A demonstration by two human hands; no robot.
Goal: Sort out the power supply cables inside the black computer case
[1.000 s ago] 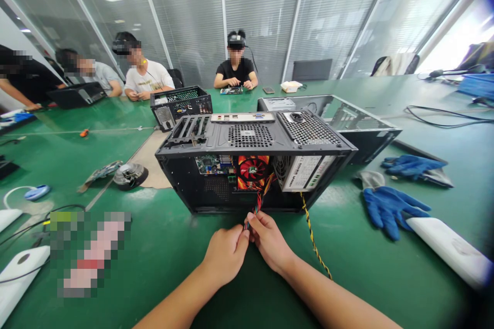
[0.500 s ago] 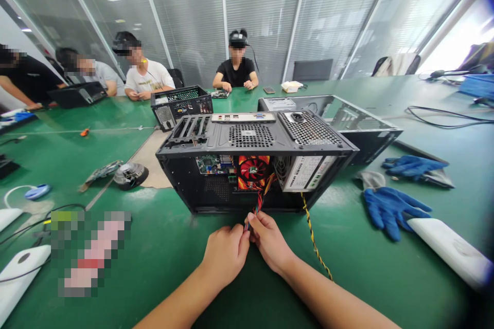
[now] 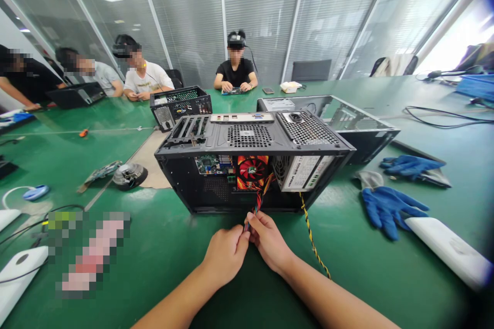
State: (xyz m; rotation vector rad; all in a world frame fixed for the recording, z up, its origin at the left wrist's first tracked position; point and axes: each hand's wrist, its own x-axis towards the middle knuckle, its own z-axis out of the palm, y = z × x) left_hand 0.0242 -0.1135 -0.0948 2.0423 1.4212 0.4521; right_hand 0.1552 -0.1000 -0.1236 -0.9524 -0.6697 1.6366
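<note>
A black computer case (image 3: pixel 250 136) lies on its side on the green table (image 3: pixel 363 267), its open side facing me. Inside show a circuit board, a red fan (image 3: pixel 251 170) and a power supply (image 3: pixel 303 170). A bundle of coloured wires (image 3: pixel 258 203) runs out of the case toward me. My left hand (image 3: pixel 226 254) and my right hand (image 3: pixel 268 239) meet just in front of the case, both closed in a pinch on the end of that wire bundle. A yellow-and-black twisted cable (image 3: pixel 312 239) trails out beside my right forearm.
A second open case (image 3: pixel 347 123) and a smaller black case (image 3: pixel 180 104) stand behind. Blue gloves (image 3: pixel 389 205) and a white panel (image 3: pixel 447 249) lie at right. A loose fan (image 3: pixel 129 175) and white devices lie at left. Several people sit along the table's far side.
</note>
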